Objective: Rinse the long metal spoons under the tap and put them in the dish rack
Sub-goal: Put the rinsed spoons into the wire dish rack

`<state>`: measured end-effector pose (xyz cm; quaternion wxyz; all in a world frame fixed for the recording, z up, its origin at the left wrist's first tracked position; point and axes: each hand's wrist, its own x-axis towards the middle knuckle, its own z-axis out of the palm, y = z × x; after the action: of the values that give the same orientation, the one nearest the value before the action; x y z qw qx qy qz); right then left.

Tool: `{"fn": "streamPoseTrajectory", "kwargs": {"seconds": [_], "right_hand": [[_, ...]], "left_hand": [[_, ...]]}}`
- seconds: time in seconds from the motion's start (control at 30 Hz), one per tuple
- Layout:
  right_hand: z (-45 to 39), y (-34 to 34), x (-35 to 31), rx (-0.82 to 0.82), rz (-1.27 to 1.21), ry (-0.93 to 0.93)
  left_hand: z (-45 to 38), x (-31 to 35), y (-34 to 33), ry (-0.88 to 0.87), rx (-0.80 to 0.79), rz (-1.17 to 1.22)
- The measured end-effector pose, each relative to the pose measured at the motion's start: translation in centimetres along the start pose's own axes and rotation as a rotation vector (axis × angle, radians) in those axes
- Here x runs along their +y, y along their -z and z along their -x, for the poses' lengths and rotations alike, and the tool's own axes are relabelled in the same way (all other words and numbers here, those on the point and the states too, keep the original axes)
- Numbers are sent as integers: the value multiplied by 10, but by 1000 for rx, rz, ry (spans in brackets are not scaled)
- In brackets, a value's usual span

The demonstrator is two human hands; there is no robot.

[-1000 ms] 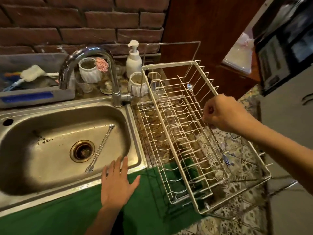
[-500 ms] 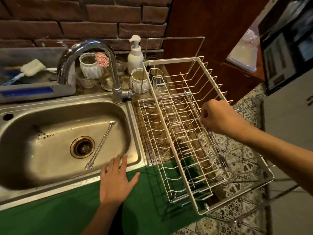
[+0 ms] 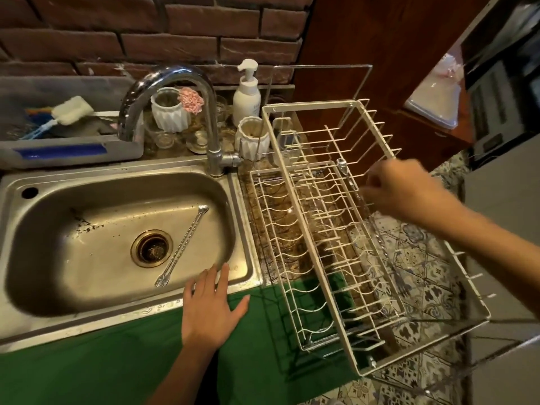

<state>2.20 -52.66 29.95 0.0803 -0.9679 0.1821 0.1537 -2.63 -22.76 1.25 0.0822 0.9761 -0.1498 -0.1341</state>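
Here, one long metal spoon [image 3: 182, 249] lies flat on the bottom of the steel sink [image 3: 87, 320], just right of the drain [image 3: 151, 248], its bowl up toward the tap [image 3: 172, 83] and its forked end down near the front wall. The left hand [image 3: 209, 308] rests flat on the sink's front rim with fingers straight and spread; its fingertips [image 3: 225, 271] reach over the edge, close to the spoon's lower end but apart from it. A second spoon [image 3: 350, 182] leans in the white wire dish rack [image 3: 304, 217] at the right of the sink, its bowl at the top. The right hand [image 3: 400, 191], blurred, hovers over the rack with curled fingers right at that spoon's handle; whether they pinch it cannot be told. Behind the tap stand a white soap pump bottle [image 3: 247, 95], two white ribbed cups [image 3: 171, 115] and small glass jars. A grey tray [image 3: 70, 147] with a sponge brush [image 3: 70, 111] sits at the left under the brick wall [image 3: 146, 30].
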Motion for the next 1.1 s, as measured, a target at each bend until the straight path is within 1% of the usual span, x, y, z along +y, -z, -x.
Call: {"fn": "streamPoseTrajectory", "kwargs": {"seconds": [0.07,0.13,0.2,0.23,0.3,0.37,0.4,0.47,0.53,0.57,0.63,0.7,0.8,0.87,0.93,1.03,1.07,1.1], "right_hand": [[-5,26,-22,74,-179,85],[-11,47,-56,149,-354,213],[-25,51,-102,136,-404,380],[-35,46,-127,90,-389,456],[-61,26,-173,-47,-246,575],[-90,-8,-215,-206,-66,639],[-106,-27,-231,-296,2,638],[-136,-69,-253,-442,99,593],[-164,-111,-266,-476,119,499],[-175,-133,-269,-465,69,431],[-194,-181,-273,-458,-86,302],[-201,-228,-273,-492,-231,149],[-202,-294,-277,-551,-286,-12],[-202,-327,-278,-547,-349,-100],[-199,-347,-279,-523,-485,-202],[-198,-364,-284,-398,-578,-347],[-197,-366,-287,-391,-598,-388],[-196,-368,-290,-385,-610,-415]], "left_hand": [[2,0,3,1,-2,14],[2,1,6,-3,-23,26],[2,0,8,-6,-43,34],[2,-1,9,-14,-51,34],[1,0,9,-37,-55,34],[0,-2,8,-44,-45,41],[-1,-3,7,-43,-41,38],[-2,-4,6,-52,-72,21],[-3,-6,6,-72,-124,-29],[-3,-6,5,-74,-130,-19],[-4,-7,3,-51,-120,88],[-5,-6,-1,-46,-67,185],[-7,-5,-6,-53,-27,245],[-4,-6,-6,-38,-31,225],[-3,-5,-6,-37,4,200],[-5,-1,-2,30,89,255],[-5,-1,2,63,93,299],[-4,0,2,56,126,314]]}}
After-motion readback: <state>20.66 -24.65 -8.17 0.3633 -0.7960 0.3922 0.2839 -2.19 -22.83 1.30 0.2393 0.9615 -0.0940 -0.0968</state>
